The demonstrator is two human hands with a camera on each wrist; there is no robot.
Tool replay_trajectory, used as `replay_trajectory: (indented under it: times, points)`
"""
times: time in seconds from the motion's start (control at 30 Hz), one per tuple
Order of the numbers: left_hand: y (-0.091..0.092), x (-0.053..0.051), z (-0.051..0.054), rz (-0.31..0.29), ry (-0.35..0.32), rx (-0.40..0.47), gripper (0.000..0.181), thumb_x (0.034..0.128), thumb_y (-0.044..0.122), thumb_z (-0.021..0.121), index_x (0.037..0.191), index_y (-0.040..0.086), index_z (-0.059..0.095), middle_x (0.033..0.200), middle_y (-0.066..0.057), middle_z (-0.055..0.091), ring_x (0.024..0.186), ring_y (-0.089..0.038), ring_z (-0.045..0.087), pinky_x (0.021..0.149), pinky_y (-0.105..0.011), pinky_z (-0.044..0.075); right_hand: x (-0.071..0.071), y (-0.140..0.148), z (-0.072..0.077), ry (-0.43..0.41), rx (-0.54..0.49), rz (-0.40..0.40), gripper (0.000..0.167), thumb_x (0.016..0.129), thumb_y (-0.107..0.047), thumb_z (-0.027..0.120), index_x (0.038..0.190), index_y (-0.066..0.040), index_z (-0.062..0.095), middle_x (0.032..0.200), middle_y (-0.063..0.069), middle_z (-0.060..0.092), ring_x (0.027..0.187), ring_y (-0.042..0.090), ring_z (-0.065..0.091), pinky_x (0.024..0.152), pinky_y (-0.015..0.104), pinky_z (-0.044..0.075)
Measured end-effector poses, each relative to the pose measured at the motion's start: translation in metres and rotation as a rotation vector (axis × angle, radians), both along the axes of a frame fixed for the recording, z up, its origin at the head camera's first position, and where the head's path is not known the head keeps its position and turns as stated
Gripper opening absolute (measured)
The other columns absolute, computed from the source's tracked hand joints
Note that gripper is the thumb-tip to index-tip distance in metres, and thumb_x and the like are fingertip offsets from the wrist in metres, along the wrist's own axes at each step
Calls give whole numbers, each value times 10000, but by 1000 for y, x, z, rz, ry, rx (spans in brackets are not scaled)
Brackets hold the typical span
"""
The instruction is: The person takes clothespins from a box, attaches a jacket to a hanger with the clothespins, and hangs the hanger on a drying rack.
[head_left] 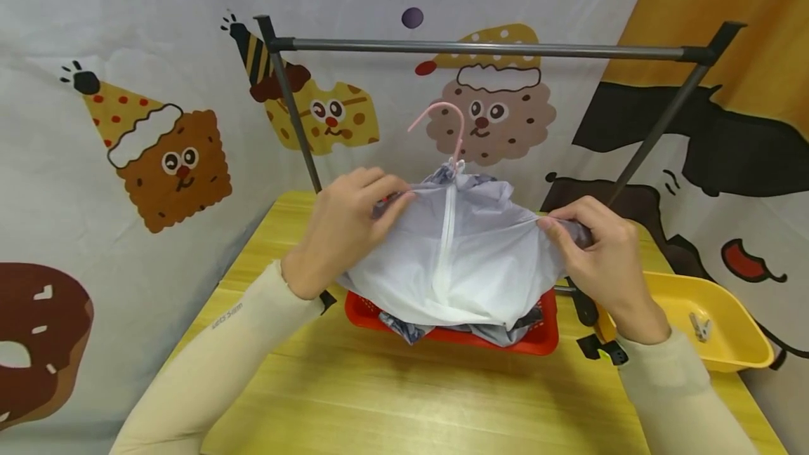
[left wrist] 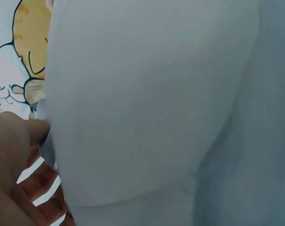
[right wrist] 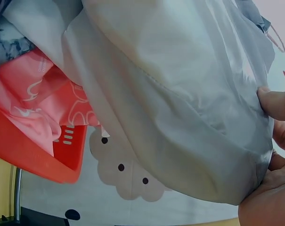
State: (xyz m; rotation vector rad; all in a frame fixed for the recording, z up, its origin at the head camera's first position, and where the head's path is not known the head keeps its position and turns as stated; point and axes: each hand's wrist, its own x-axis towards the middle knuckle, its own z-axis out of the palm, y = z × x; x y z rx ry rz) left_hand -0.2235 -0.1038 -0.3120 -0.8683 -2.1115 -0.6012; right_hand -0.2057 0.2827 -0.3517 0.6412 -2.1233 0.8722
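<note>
A thin white-and-lavender zip jacket [head_left: 404, 265] hangs on a pink hanger [head_left: 458, 125], whose hook shows above the collar. My left hand [head_left: 354, 223] pinches the jacket's left shoulder area between thumb and fingers. On the opposite side, my right hand [head_left: 594, 251] pinches the cloth too, and the fabric is stretched between both hands. Pale cloth fills most of the left wrist view, with the left hand [left wrist: 20, 165] at its edge. In the right wrist view, the right hand [right wrist: 274, 150] holds the jacket's edge. The hanger's arms are hidden inside.
Below the jacket, a red basket [head_left: 531, 346] holds more clothes, among them a pink-red printed piece [right wrist: 38, 99]. A dark metal rack with a crossbar [head_left: 480, 49] stands behind. To the right, a yellow bin [head_left: 746, 343] contains a clip [head_left: 700, 328]. Everything is on a wooden table [head_left: 442, 399].
</note>
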Motion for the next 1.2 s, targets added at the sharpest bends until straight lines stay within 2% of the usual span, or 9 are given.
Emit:
replay_trajectory:
  times: [0.2, 0.47, 0.57, 0.67, 0.77, 0.87, 0.93, 1.07, 1.2]
  points:
    - [1, -1, -2, -83, -48, 174, 155, 1102, 156, 812, 1008, 50, 876, 900, -87, 812, 712, -193, 640, 656, -326, 542, 0, 2, -2, 16, -12, 2, 195, 882, 79, 952, 1018, -20, 855, 980, 119, 801, 909, -69, 599, 824, 29, 474]
    - [-5, 0, -5, -84, -64, 257, 158, 1075, 129, 818, 961, 44, 886, 854, -88, 815, 663, -172, 625, 633, -296, 510, 3, 2, 0, 6, -8, 0, 141, 913, 49, 931, 1013, 7, 842, 969, 136, 792, 899, -82, 596, 805, 45, 468]
    - [-6, 2, -6, -75, -51, 252, 160, 1063, 128, 825, 947, 37, 885, 851, -94, 809, 659, -183, 636, 621, -314, 525, 4, 3, 1, -8, 4, 1, 118, 934, 29, 921, 1013, 25, 832, 973, 156, 787, 910, -101, 598, 810, 44, 472]
    - [-5, 3, -5, -55, -42, 223, 155, 1063, 147, 820, 959, 50, 882, 917, -98, 811, 721, -201, 682, 653, -353, 577, 5, 3, 1, -9, 7, 2, 115, 932, 34, 918, 1002, 32, 826, 967, 165, 783, 911, -111, 598, 815, 41, 474]
    - [0, 5, -1, -37, -27, 166, 141, 1059, 209, 845, 1068, 73, 877, 1022, -91, 819, 809, -213, 718, 713, -371, 616, 7, 1, 1, -2, 8, 2, 119, 923, 46, 918, 993, 28, 824, 958, 152, 782, 899, -102, 596, 820, 30, 478]
    - [9, 6, 5, -38, -2, 115, 251, 1039, 281, 898, 1200, 95, 855, 1074, -72, 838, 845, -223, 722, 754, -369, 609, 9, -2, 2, 11, 8, 2, 130, 910, 53, 927, 984, 16, 827, 952, 131, 784, 882, -67, 600, 821, 22, 483]
    - [15, 5, 8, -46, 18, 95, 309, 1028, 312, 924, 1234, 95, 847, 1078, -60, 855, 848, -230, 727, 762, -368, 596, 11, -4, 2, 10, 17, 0, 126, 918, 40, 930, 989, 10, 830, 960, 122, 787, 881, -44, 604, 824, 18, 485]
    - [24, 5, 11, -64, 46, 92, 185, 1057, 257, 895, 1135, 91, 863, 1031, -51, 860, 839, -226, 722, 754, -365, 577, 13, -6, 2, 9, 27, -3, 129, 919, 22, 937, 994, 4, 834, 968, 113, 791, 884, -25, 611, 824, 22, 482]
    - [26, 6, 11, -119, 20, 172, 71, 1065, 135, 855, 1031, 73, 850, 981, -60, 822, 794, -201, 683, 715, -331, 564, 13, -4, 0, 5, 13, -2, 131, 912, 33, 939, 987, -3, 838, 963, 111, 791, 885, -40, 608, 813, 36, 477]
